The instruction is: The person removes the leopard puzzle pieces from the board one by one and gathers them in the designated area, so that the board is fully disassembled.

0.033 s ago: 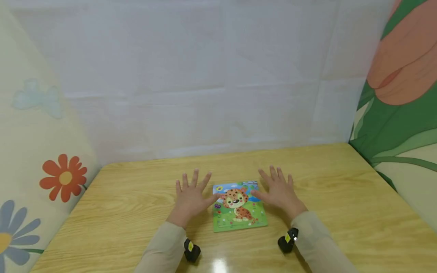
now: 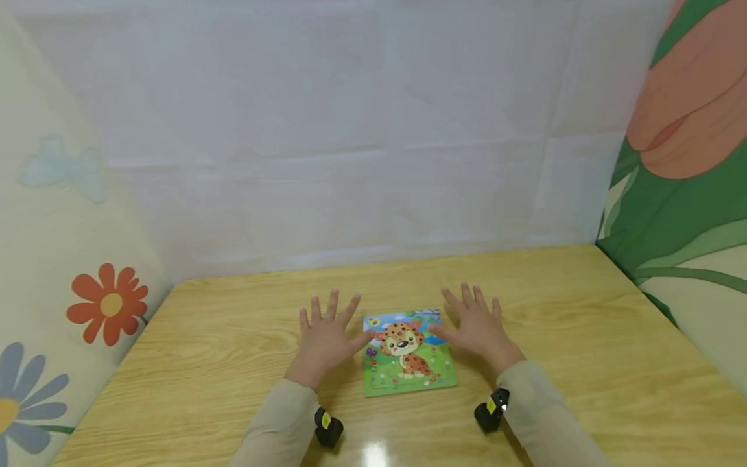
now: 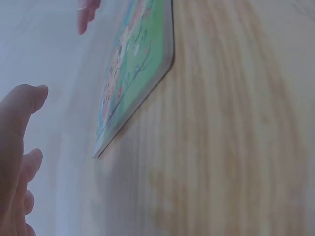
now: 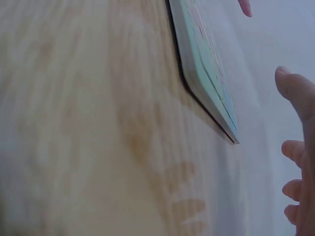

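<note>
A square picture puzzle board (image 2: 407, 354) with a spotted cub on green grass lies flat on the wooden table (image 2: 233, 350). My left hand (image 2: 327, 337) rests flat on the table just left of the board, fingers spread, thumb near its left edge. My right hand (image 2: 477, 324) lies flat on the board's right side, fingers spread, thumb at its upper right corner. Neither hand holds anything. The left wrist view shows the board's green edge (image 3: 140, 73) and my left thumb (image 3: 19, 113). In the right wrist view the board (image 4: 204, 64) stands left of my right-hand fingers (image 4: 298, 152).
A pale white wall (image 2: 350, 143) closes the table's far side. A flower-printed panel (image 2: 70, 305) stands on the left and a green and orange panel (image 2: 688, 168) on the right. Small black wrist cameras (image 2: 328, 427) sit on both sleeves.
</note>
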Action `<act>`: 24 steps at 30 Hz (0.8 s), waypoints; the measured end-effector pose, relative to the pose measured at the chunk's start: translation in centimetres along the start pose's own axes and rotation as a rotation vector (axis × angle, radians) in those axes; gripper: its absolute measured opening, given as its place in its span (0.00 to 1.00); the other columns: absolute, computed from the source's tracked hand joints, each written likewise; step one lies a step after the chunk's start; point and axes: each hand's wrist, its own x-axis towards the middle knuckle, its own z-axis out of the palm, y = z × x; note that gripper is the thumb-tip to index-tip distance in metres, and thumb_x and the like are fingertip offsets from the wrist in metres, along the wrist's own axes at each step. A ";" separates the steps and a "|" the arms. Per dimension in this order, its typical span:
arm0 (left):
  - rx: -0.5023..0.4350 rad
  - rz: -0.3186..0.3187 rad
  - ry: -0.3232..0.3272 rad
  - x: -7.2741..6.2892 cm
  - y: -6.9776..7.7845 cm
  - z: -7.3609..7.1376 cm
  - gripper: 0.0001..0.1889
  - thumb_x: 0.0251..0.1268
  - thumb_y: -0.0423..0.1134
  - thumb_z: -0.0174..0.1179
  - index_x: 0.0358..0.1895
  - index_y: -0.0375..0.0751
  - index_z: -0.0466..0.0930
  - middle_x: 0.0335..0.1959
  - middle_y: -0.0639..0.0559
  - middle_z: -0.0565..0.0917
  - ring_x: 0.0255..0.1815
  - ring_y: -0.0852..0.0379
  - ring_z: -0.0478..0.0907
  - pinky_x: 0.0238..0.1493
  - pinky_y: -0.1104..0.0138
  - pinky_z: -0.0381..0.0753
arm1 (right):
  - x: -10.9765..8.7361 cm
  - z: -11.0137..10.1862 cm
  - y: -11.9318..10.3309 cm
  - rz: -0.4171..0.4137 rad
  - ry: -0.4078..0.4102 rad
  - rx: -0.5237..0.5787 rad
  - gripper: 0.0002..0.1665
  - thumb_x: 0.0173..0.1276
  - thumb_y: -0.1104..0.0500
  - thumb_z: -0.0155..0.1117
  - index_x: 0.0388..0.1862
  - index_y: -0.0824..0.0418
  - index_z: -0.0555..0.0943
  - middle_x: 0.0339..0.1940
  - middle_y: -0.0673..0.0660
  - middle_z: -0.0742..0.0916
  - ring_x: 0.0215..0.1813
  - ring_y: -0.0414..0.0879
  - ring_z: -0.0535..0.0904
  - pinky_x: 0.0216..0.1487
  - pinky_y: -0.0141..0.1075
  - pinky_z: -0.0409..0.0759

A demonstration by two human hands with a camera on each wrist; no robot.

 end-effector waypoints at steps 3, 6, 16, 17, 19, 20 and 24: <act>-0.002 -0.004 0.004 0.0 0.0 0.0 0.42 0.58 0.70 0.46 0.73 0.57 0.47 0.75 0.40 0.38 0.71 0.29 0.29 0.66 0.34 0.29 | 0.1 -0.1 0.0 0.001 -0.005 0.000 0.50 0.60 0.27 0.48 0.74 0.50 0.52 0.74 0.67 0.51 0.74 0.66 0.41 0.68 0.66 0.35; -0.012 -0.005 0.012 0.1 0.0 0.2 0.43 0.58 0.70 0.47 0.74 0.57 0.47 0.74 0.40 0.37 0.71 0.29 0.28 0.66 0.35 0.29 | 0.1 -0.3 -0.1 -0.001 -0.009 0.003 0.50 0.60 0.28 0.49 0.74 0.51 0.52 0.74 0.67 0.51 0.74 0.66 0.41 0.68 0.66 0.35; -0.151 0.126 0.032 0.3 -0.5 1.0 0.43 0.59 0.63 0.53 0.74 0.50 0.48 0.74 0.39 0.44 0.73 0.35 0.39 0.70 0.41 0.35 | 0.7 -0.9 -0.8 -0.071 0.023 0.014 0.51 0.59 0.29 0.52 0.74 0.53 0.53 0.74 0.67 0.53 0.74 0.64 0.45 0.69 0.65 0.40; -0.169 0.146 0.029 0.3 -0.6 1.0 0.43 0.59 0.62 0.54 0.74 0.49 0.48 0.74 0.38 0.44 0.73 0.35 0.40 0.71 0.41 0.36 | 0.9 -0.9 -0.9 -0.086 0.023 0.020 0.51 0.59 0.29 0.53 0.74 0.53 0.53 0.74 0.67 0.53 0.74 0.64 0.45 0.69 0.64 0.42; -0.216 0.184 0.022 0.4 -0.7 1.1 0.44 0.58 0.60 0.57 0.73 0.47 0.49 0.74 0.37 0.47 0.73 0.35 0.41 0.71 0.42 0.40 | 1.1 -0.9 -1.2 -0.122 0.021 0.036 0.51 0.59 0.31 0.55 0.74 0.54 0.54 0.73 0.67 0.54 0.73 0.64 0.47 0.69 0.63 0.45; -0.236 0.196 0.014 0.4 -0.8 1.1 0.44 0.57 0.59 0.59 0.73 0.46 0.50 0.74 0.37 0.47 0.73 0.34 0.42 0.71 0.43 0.41 | 1.2 -0.9 -1.3 -0.137 0.019 0.049 0.50 0.59 0.32 0.56 0.74 0.54 0.54 0.73 0.67 0.55 0.73 0.64 0.47 0.69 0.63 0.47; -0.266 0.210 -0.026 0.3 -0.8 1.1 0.46 0.52 0.58 0.63 0.72 0.45 0.54 0.73 0.37 0.49 0.72 0.34 0.45 0.71 0.43 0.45 | 1.6 -0.6 -1.8 -0.207 0.001 0.048 0.48 0.60 0.34 0.57 0.73 0.55 0.56 0.72 0.68 0.58 0.72 0.64 0.51 0.69 0.61 0.51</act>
